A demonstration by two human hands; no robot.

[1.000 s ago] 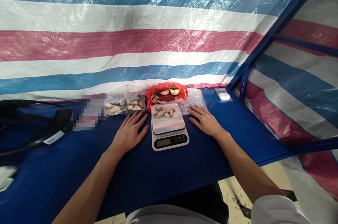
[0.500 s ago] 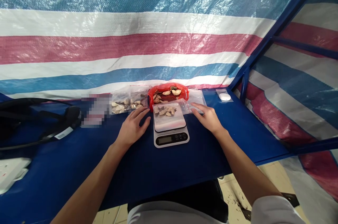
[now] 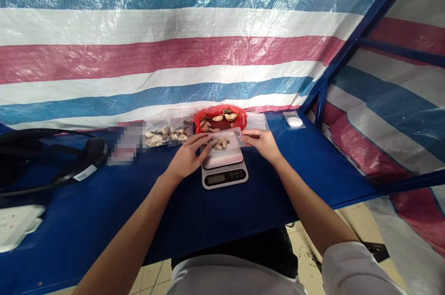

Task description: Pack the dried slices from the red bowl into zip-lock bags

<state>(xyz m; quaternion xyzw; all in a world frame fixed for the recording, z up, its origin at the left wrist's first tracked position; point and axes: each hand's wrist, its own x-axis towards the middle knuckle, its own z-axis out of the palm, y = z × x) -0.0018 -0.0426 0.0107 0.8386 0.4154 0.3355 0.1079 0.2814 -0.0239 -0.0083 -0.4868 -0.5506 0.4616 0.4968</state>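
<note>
A clear plastic bag [image 3: 221, 142] with several pale brown dried pieces inside lies over the weighing plate of a white digital kitchen scale [image 3: 226, 181]. My left hand [image 3: 187, 157] has its thumb and fingers closed about the bag's left edge. At the bag's right end, my right hand [image 3: 263, 144] pinches the plastic between thumb and fingertips. Just behind the scale sits a red plastic bag [image 3: 245, 121], its mouth wide, holding more of the pieces. The scale's display is too small to read.
Left of the red bag lie clear bags of similar pieces [image 3: 163, 136]. A black headset [image 3: 95, 151] and a white power strip [image 3: 21, 225] are at the left. A small bag with a white object [image 3: 294, 121] lies right. Striped sheeting [image 3: 167, 58] rises behind the blue table [image 3: 194, 221].
Both hands have moved inward to the bag on the scale and taken hold of its two ends. The bag's right end is now drawn up in my right fingers.
</note>
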